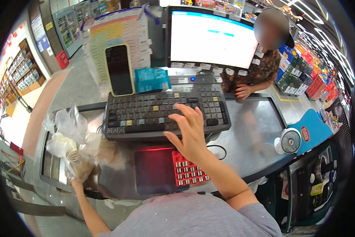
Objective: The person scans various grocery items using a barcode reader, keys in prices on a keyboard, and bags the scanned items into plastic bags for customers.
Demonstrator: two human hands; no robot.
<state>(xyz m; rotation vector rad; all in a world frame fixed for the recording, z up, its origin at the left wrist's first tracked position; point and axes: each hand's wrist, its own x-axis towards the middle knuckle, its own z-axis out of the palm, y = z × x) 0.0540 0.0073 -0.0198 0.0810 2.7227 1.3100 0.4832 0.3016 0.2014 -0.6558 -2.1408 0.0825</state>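
Observation:
My right hand (pixel 187 130) is over the middle of a black keyboard (pixel 136 129), fingers apart and holding nothing. Whether a fingertip touches a key cannot be told. At the left end of the counter my left hand (pixel 76 184) is at the lower edge of a clear plastic bag (pixel 79 166) with something brownish inside; its fingers are mostly hidden. More clear bags (pixel 70 124) lie around it. Below the keyboard a red tray with rows of small metal-coloured pieces (pixel 192 174) lies beside a dark flat panel (pixel 153 171) lit red. Behind the keyboard stands a lit monitor (pixel 210 38).
A phone (pixel 120 69) leans upright beside a teal packet (pixel 152 80) behind the keyboard. At the counter's right end stands a small white fan (pixel 288 141). A person (pixel 251 71) is across the counter, one hand near its edge. A sheet with printed rows (pixel 118 38) stands back left.

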